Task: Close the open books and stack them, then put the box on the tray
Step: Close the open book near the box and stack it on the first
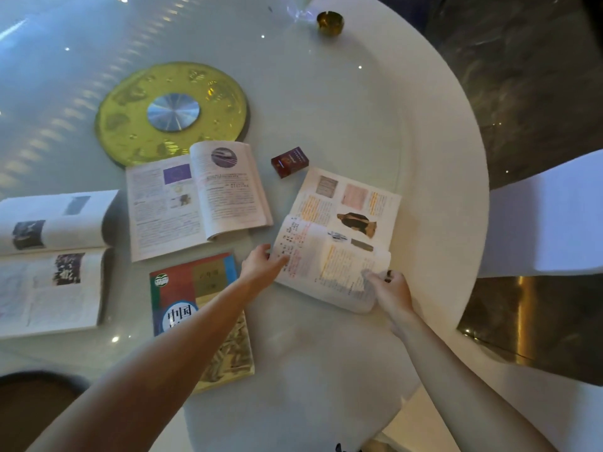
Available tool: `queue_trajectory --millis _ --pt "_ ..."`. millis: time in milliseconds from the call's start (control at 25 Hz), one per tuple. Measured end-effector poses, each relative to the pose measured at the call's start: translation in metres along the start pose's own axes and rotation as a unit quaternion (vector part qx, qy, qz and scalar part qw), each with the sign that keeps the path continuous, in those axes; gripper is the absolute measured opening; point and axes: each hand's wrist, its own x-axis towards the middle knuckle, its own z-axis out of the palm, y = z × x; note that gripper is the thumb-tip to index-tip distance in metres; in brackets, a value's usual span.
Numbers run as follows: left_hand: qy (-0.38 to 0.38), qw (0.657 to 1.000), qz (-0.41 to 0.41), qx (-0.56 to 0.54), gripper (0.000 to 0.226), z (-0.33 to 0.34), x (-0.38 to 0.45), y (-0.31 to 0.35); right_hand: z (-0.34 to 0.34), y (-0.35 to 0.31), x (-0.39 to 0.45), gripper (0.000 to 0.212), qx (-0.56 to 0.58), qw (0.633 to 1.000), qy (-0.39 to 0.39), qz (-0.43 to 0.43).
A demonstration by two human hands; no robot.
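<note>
We have both hands on the right book [339, 236], which lies open near the table [424, 158] edge. Our left hand [261, 265] rests on its near left corner, fingers bent over the page edge, likely to pin the book so it does not slide. Our right hand [390, 288] pinches the curled near pages at the right corner, thumb and fingers closed on the paper, placed to swing that half over and shut the book.

One closed book [202, 308] already lies flat just left of it under our left forearm, a sensible base for the stack. Two more stay open: the middle book [195, 197] beyond it and the left book [52, 259] at the far left.

The box [289, 162] sits between the middle book and the right one, apart from both. The tray [173, 109], as we take the yellow disc to be, lies beyond the books, still without the box
</note>
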Motion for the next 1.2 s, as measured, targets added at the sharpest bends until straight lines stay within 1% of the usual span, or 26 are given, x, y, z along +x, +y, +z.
queue_trajectory --millis 40,120,160,280,400,480,560,640,720,800,840,880,920,960,1000,1040,1080,1120,1160,1200 --pt "-0.01 1.0 -0.007 -0.006 0.052 0.0 0.001 -0.002 0.0 0.003 0.003 0.04 0.025 0.999 -0.022 0.015" --pt "-0.007 0.999 -0.014 -0.03 0.036 -0.002 -0.003 -0.004 -0.003 0.009 0.006 0.025 0.034 0.998 -0.037 0.035" --pt "0.007 0.999 -0.018 -0.043 0.031 -0.004 -0.007 -0.006 -0.006 0.012 0.003 0.021 0.034 0.998 -0.043 0.038" --pt "0.024 0.996 -0.045 -0.075 0.016 -0.019 -0.024 -0.011 -0.018 0.014 -0.013 0.023 0.042 0.994 -0.081 0.059" --pt "0.016 0.989 -0.067 -0.134 0.007 -0.038 -0.039 -0.011 -0.032 0.0 -0.027 0.003 0.103 0.985 -0.116 0.07" --pt "-0.006 0.975 -0.071 -0.21 0.011 -0.045 -0.041 -0.001 -0.039 -0.013 -0.018 0.01 0.149 0.981 -0.108 0.067" --pt "-0.038 0.942 -0.069 -0.326 0.025 -0.044 -0.036 0.015 -0.039 -0.033 -0.007 0.005 0.204 0.968 -0.129 0.067" --pt "-0.044 0.913 -0.069 -0.4 0.037 -0.038 -0.025 0.031 -0.035 -0.05 0.005 0.014 0.273 0.946 -0.156 0.084" --pt "-0.037 0.898 -0.081 -0.431 0.043 -0.024 -0.014 0.036 -0.031 -0.059 0.02 0.023 0.294 0.938 -0.159 0.091" --pt "-0.023 0.898 -0.125 -0.422 0.044 -0.002 -0.01 0.031 -0.025 -0.065 0.036 0.025 0.275 0.945 -0.154 0.09" --pt "-0.017 0.9 -0.158 -0.405 0.042 0.011 -0.011 0.025 -0.021 -0.067 0.045 0.023 0.226 0.958 -0.151 0.086" --pt "-0.016 0.899 -0.193 -0.392 0.041 0.025 -0.015 0.02 -0.015 -0.068 0.057 0.022 0.13 0.98 -0.135 0.065" --pt "-0.024 0.895 -0.222 -0.386 0.042 0.038 -0.019 0.015 -0.01 -0.07 0.066 0.026 -0.001 0.994 -0.106 0.024" --pt "-0.033 0.889 -0.243 -0.386 0.043 0.051 -0.022 0.011 -0.005 -0.073 0.076 0.034 -0.148 0.987 -0.059 -0.036" --pt "-0.041 0.886 -0.253 -0.386 0.044 0.061 -0.024 0.008 0.0 -0.078 0.083 0.044 -0.274 0.956 -0.011 -0.102" --pt "-0.044 0.883 -0.258 -0.389 0.045 0.07 -0.026 0.006 0.007 -0.082 0.091 0.053 -0.356 0.918 0.008 -0.173" --pt "-0.049 0.882 -0.254 -0.393 0.044 0.076 -0.027 0.005 0.012 -0.085 0.094 0.06 -0.402 0.885 -0.008 -0.235" --pt "-0.057 0.88 -0.244 -0.403 0.041 0.08 -0.028 0.006 0.017 -0.086 0.099 0.064 -0.433 0.857 -0.047 -0.275" --pt "-0.068 0.877 -0.233 -0.415 0.033 0.082 -0.029 0.008 0.022 -0.087 0.1 0.065 -0.465 0.833 -0.076 -0.291" --pt "-0.076 0.875 -0.227 -0.421 0.024 0.083 -0.029 0.009 0.025 -0.083 0.104 0.063 -0.491 0.817 -0.085 -0.291"
